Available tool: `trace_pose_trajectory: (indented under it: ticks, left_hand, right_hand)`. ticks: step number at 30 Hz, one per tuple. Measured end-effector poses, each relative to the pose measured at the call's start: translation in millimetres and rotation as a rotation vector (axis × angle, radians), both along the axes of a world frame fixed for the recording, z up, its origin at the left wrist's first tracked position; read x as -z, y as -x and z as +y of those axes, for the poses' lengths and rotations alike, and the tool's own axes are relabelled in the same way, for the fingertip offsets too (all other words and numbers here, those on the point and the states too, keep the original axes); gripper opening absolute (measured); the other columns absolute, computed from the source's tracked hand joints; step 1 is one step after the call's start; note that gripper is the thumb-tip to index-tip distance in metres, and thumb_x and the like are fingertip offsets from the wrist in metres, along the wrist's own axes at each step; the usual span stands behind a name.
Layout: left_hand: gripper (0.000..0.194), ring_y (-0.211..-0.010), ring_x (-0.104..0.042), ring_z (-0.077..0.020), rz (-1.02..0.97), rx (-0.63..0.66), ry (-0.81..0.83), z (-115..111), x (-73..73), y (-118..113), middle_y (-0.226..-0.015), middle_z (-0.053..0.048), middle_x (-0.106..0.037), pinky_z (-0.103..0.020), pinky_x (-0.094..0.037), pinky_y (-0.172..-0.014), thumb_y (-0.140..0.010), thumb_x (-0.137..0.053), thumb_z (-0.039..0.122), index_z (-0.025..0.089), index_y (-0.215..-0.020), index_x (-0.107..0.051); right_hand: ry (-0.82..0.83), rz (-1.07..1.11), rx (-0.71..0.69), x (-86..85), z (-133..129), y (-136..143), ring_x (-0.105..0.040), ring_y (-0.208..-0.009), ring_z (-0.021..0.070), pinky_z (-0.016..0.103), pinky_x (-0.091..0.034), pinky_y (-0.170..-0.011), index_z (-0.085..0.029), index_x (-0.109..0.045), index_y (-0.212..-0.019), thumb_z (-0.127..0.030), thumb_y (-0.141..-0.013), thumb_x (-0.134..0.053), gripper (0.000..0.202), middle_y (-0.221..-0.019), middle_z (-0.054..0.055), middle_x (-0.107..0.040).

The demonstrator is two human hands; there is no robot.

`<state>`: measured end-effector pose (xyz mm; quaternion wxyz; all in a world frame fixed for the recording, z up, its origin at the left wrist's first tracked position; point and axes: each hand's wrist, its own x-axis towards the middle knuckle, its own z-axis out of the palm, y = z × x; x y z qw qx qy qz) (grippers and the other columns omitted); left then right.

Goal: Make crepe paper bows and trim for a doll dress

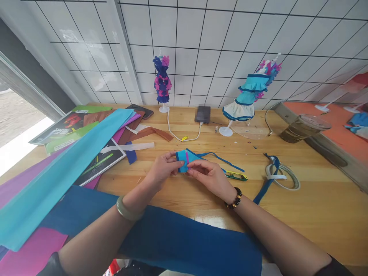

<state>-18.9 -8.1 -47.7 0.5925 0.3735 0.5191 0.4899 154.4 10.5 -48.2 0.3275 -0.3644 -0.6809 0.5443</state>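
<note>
Over the middle of the wooden table, a small light-blue piece with dark blue edges and a thin magenta strip across it is held between both hands. My left hand pinches its left end, thumb on top. The fingers of my right hand are closed on its right side, by the magenta strip. A narrow dark blue strip trails to the right behind my right hand. Beside the right fingers lies a yellow-green cutter, partly hidden by the hand.
Coloured sheets are piled at the left, and a long dark blue sheet crosses the front. Two small dressed figures stand at the back. On the right are a tape roll and a drink cup.
</note>
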Motion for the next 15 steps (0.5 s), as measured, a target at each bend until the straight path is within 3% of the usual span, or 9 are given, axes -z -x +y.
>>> trace_pose_trajectory:
  ticks: [5,10,15]
  left_hand:
    - [0.044,-0.048,-0.043,-0.0049,-0.005,0.033,-0.006,-2.0,-0.6,-2.7,-0.065,0.001,-0.06,-0.018,-0.031,-0.045,-0.062,-0.072,0.028,0.013,-0.101,-0.058]
    - [0.05,-0.044,-0.044,-0.0058,-0.02,0.036,0.03,-1.4,-1.2,-2.4,-0.059,0.003,-0.058,-0.019,-0.03,-0.043,-0.063,-0.072,0.03,0.015,-0.107,-0.052]
    - [0.035,-0.063,-0.059,-0.0126,-0.09,-0.036,-0.019,0.0,-2.9,-1.6,-0.072,-0.001,-0.061,-0.019,-0.037,-0.047,-0.066,-0.069,0.033,0.018,-0.087,-0.047]
  right_hand:
    - [-0.065,-0.049,-0.009,-1.2,0.2,0.9,-0.062,-0.084,0.0188,0.036,-0.049,-0.08,-0.023,-0.07,-0.09,-0.034,-0.075,-0.061,0.021,-0.092,0.005,-0.069]
    - [-0.101,-0.069,0.018,-1.9,2.9,-0.5,-0.062,-0.077,0.0172,0.033,-0.05,-0.076,-0.023,-0.072,-0.081,-0.032,-0.075,-0.06,0.016,-0.083,0.003,-0.069]
    - [-0.07,-0.036,0.076,0.2,8.6,-2.6,-0.063,-0.078,0.0186,0.034,-0.05,-0.074,-0.023,-0.072,-0.081,-0.037,-0.073,-0.063,0.019,-0.083,0.004,-0.07]
